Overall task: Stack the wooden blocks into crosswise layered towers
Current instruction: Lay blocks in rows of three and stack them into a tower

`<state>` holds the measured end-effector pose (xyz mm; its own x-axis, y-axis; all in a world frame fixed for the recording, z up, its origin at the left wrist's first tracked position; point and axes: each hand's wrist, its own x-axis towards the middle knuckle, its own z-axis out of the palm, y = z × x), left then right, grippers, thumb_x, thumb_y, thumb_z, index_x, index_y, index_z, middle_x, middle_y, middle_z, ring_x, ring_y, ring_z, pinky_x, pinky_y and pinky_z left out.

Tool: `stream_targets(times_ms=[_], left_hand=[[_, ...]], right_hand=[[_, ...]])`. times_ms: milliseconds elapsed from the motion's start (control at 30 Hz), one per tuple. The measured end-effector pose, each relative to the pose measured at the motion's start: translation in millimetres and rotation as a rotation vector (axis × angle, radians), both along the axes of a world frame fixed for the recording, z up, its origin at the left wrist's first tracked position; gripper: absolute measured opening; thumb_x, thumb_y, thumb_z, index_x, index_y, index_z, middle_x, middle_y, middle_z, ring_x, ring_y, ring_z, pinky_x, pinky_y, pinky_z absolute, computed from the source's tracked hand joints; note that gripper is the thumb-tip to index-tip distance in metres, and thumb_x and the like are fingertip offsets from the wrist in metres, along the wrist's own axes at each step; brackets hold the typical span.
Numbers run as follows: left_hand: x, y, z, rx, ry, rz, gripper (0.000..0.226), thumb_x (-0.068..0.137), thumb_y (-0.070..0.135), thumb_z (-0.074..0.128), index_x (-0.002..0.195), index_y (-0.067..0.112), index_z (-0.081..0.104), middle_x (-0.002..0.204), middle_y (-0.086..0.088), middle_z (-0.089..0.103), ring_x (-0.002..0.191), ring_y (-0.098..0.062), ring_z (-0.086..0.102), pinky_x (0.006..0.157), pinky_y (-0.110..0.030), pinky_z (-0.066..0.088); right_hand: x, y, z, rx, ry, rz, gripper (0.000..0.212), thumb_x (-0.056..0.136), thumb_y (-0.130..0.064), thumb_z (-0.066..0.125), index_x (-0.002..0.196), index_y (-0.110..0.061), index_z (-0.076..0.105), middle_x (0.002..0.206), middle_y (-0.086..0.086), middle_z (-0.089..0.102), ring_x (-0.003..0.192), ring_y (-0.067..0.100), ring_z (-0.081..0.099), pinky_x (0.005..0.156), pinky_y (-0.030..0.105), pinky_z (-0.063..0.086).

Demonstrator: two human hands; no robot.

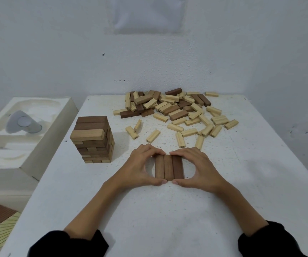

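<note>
- White table — bare surface, pitted; every position below is given relative to the finished tower.
- Moulded white tray sits left of the tower, off the table edge, holding a grey rounded object.
- Loose pile of blocks, light and dark, lies right of and beyond the tower, spread toward the far edge.
- Finished tower stands upright, layers crosswise, dark blocks on top.
- Left hand and right hand, right of and nearer than the tower, each clasp the row between thumb and fingers.
- Row of three dark blocks lies flat, side by side, touching.
</note>
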<state>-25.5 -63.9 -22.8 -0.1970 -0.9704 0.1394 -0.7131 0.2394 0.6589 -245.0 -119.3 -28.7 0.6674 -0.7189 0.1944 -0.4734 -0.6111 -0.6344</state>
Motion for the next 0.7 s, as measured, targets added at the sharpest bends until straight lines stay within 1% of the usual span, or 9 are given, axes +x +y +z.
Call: stream_targets(times_ms=[167,233,367,467,567,700], left_hand=[[-0.5,1.1,1.5,0.011,0.005,0.001,0.071,0.054,0.062,0.071,0.119,0.036,0.054,0.11,0.022,0.047,0.108,0.001,0.04,0.093,-0.023,0.035],[-0.4,1.4,2.4,0.023,0.002,-0.003,0.071,0.054,0.062,0.071,0.118,0.038,0.053,0.11,0.023,0.046,0.107,0.003,0.04,0.093,-0.02,0.034],[-0.1,2.5,3.5,0.031,0.005,-0.005,0.069,0.054,0.061,0.071,0.117,0.041,0.05,0.109,0.026,0.044,0.106,0.004,0.039,0.09,-0.016,0.032],[-0.6,3.4,5.5,0.04,0.014,-0.008,0.069,0.054,0.06,0.072,0.117,0.039,0.052,0.109,0.023,0.046,0.107,0.003,0.04,0.089,-0.014,0.032],[0.3,3.4,10.0,0.043,0.04,-0.015,0.071,0.054,0.058,0.074,0.118,0.033,0.055,0.109,0.019,0.048,0.106,0.001,0.041,0.084,-0.008,0.031],[3.6,2.8,17.6,0.031,0.04,-0.024,0.071,0.053,0.06,0.073,0.117,0.034,0.055,0.111,0.015,0.049,0.107,0.001,0.042,0.081,-0.004,0.03]], right_hand=[[0.1,-0.1,0.1,-0.019,-0.012,-0.005,0.067,0.06,-0.066,0.065,0.121,-0.041,0.052,0.118,-0.028,0.049,0.114,-0.001,0.041,0.095,0.028,0.033],[0.3,0.0,0.9,-0.027,-0.018,-0.009,0.067,0.06,-0.066,0.066,0.119,-0.039,0.054,0.116,-0.029,0.049,0.113,-0.001,0.042,0.095,0.028,0.033],[0.1,0.9,1.4,-0.035,-0.023,-0.007,0.065,0.059,-0.066,0.066,0.118,-0.041,0.053,0.115,-0.031,0.048,0.112,-0.004,0.042,0.095,0.028,0.033],[1.3,1.5,3.0,-0.023,-0.049,0.005,0.064,0.059,-0.063,0.069,0.117,-0.041,0.054,0.115,-0.03,0.049,0.112,-0.004,0.043,0.094,0.025,0.035],[3.1,2.4,7.0,0.007,-0.107,0.014,0.064,0.059,-0.057,0.073,0.117,-0.035,0.057,0.116,-0.025,0.053,0.11,-0.002,0.045,0.09,0.018,0.037],[5.8,3.0,14.0,0.004,-0.109,0.026,0.067,0.059,-0.056,0.074,0.12,-0.032,0.057,0.117,-0.022,0.054,0.11,-0.001,0.044,0.088,0.018,0.036]])
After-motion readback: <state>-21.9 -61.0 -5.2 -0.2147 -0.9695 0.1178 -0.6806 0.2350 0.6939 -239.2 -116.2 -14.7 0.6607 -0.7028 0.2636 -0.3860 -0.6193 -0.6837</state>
